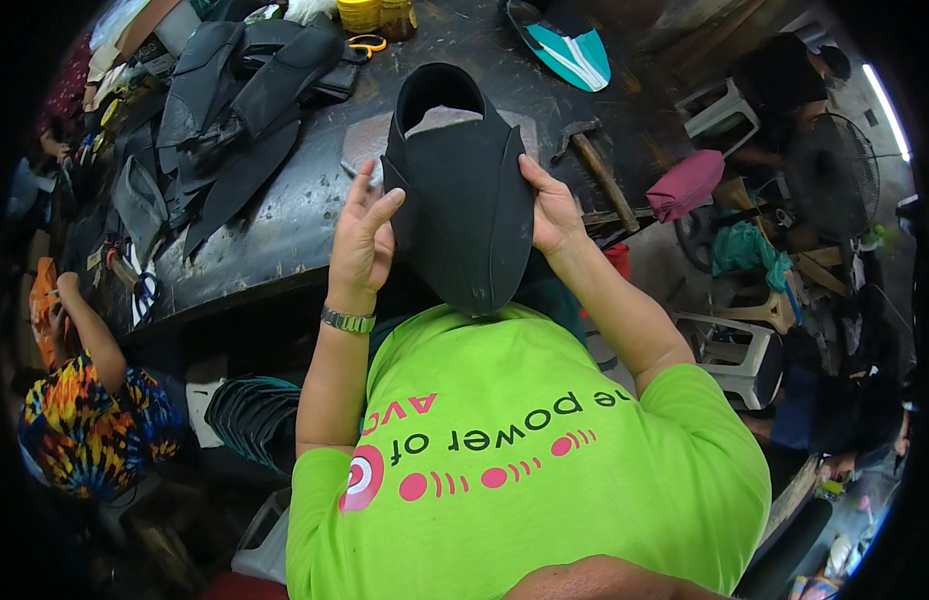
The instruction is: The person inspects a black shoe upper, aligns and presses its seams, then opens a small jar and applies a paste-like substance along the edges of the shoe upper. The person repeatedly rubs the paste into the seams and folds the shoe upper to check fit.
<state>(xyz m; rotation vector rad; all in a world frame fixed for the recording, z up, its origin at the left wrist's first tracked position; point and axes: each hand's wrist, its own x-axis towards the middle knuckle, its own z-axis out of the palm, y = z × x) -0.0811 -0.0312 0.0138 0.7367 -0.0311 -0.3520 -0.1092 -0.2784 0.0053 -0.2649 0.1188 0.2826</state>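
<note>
A black shoe upper (455, 200) with a round ankle opening and a long rounded toe is held upright over the near table edge, its toe toward my chest. My right hand (555, 212) grips its right side, thumb on the front and fingers partly hidden. Beside its left edge is my left hand (365, 245), thumb and fingers apart; whether the thumb touches the upper is hard to tell. Near those fingertips shows a slim silver thing, too small to name. Behind the upper lies a greyish slab (370, 138) on the dark table (285, 225).
A hammer (600, 170) lies right of the upper. Black shoe pieces (235, 100) are heaped at left, near orange-handled scissors (368, 44) and yellow jars (360, 15). A teal-and-white piece (570, 55) lies farther back. At left sits another person (95, 420); plastic stools (730, 350) stand at right.
</note>
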